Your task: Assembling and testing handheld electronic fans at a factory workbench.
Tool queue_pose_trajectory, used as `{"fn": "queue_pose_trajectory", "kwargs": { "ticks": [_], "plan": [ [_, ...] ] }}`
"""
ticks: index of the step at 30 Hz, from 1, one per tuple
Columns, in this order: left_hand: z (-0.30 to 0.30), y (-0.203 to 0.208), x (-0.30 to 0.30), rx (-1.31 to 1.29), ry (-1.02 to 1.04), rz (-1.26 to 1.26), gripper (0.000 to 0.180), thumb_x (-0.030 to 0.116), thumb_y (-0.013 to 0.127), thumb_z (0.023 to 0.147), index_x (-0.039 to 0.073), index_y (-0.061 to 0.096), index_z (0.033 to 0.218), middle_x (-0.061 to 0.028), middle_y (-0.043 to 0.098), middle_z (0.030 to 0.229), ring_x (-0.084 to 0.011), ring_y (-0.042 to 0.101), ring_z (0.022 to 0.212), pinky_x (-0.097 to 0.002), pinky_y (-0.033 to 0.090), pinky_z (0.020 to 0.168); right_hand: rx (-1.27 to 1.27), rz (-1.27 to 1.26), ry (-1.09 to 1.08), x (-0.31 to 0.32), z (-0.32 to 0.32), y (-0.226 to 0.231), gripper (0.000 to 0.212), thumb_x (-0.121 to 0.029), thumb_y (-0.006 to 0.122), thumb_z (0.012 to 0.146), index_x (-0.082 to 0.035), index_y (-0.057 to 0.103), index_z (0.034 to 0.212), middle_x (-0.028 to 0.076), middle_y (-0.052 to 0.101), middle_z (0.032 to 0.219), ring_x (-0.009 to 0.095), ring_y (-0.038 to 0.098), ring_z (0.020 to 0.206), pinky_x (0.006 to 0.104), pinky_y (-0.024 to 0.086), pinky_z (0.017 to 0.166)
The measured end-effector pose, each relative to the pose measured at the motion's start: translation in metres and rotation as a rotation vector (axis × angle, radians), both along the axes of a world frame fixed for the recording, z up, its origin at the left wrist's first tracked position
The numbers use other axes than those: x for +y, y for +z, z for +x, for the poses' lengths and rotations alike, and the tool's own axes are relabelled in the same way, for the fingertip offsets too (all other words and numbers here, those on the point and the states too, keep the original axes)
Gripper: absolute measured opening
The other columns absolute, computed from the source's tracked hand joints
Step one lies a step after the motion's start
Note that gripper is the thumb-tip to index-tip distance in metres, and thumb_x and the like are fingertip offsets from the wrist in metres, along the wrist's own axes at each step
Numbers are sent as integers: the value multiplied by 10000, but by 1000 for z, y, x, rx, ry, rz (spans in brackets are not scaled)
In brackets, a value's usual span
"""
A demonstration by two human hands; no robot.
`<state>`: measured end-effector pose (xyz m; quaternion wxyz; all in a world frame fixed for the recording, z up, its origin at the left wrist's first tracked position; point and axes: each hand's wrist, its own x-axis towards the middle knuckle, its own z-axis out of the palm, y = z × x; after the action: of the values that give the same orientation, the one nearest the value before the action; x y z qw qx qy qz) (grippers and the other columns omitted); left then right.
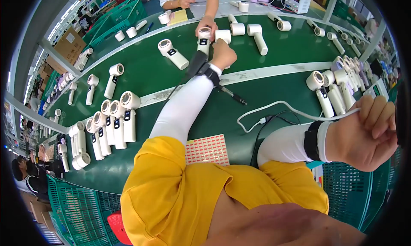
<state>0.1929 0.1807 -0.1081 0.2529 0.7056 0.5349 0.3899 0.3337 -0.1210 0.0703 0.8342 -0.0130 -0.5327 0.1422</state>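
My left hand (pixel 224 55) reaches across the green bench and closes on a white handheld fan (pixel 222 35), its round head showing beyond my fingers. Right beside it, a co-worker's hand (pixel 206 22) is at another handheld fan (pixel 204 40) with a small dark display. Off to the right, my right hand (pixel 364 132) is raised with curled fingers around a white cable (pixel 287 102). That cable loops back over the bench to a plug (pixel 262 120). A black strap with a dark box (pixel 198 64) is on my left wrist.
Rows of handheld fans stand at the left (pixel 113 126) and right (pixel 338 90); more lie along the green belt (pixel 145 77). A sheet of red stickers (pixel 208 149) lies before me. A black cord with a metal-tipped plug (pixel 233 95) hangs near my left wrist. Green crates (pixel 75 207) flank me below.
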Motion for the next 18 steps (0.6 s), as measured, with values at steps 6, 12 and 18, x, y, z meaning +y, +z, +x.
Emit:
{"fn": "queue_pose_trajectory", "kwargs": {
  "ticks": [6,12,18],
  "plan": [
    [-6,12,-2,272,29,191,413,181,592,677,-139,457,902,-278,527,795,-380,523,775,-397,442,745,-55,-6,3,2,1,-1,172,-198,409,836,-70,456,732,3,344,591,86,260,515,265,209,505],
    [-134,65,-134,430,-146,387,198,166,523,763,-31,505,777,-191,510,785,-367,504,721,-430,420,625,-108,24,-60,11,-10,3,255,-219,370,879,-27,470,742,-6,299,555,83,233,465,242,184,439],
    [-271,19,-227,1075,574,429,245,241,551,771,1,500,784,-136,487,734,-274,524,684,-375,442,562,-190,62,-135,23,-35,15,330,-239,325,922,-2,463,738,-8,254,504,77,203,394,206,153,353]
  ]
}}
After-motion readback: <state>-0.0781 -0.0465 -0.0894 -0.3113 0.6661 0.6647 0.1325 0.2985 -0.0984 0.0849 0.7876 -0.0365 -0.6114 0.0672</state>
